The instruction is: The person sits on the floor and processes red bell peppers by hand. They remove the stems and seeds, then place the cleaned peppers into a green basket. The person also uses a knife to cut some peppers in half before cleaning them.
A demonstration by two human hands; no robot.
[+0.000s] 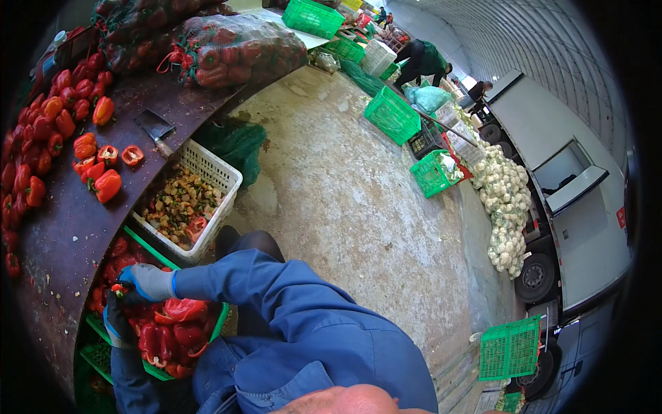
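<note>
My right hand (148, 282), in a grey and blue work glove, and my left hand (118, 325), in a dark, blue and grey glove, meet over a green plastic crate (221, 322) of opened red bell peppers. Between their fingers is a small red bell pepper piece (119, 291) with some green on it; the gloves hide much of it. Beside this crate, a white plastic crate (234, 182) holds pepper cores and scraps. On the dark table (51, 305) lie whole bell peppers (43, 128), a cut pepper half (132, 154) and a broad-bladed cleaver (155, 127).
Mesh sacks of red peppers (240, 52) lie at the table's far end. Green netting (232, 147) lies on the floor. Across the floor are green crates (393, 116), netted cauliflowers (501, 207) and a parked truck (584, 222). A person (424, 58) bends over among crates.
</note>
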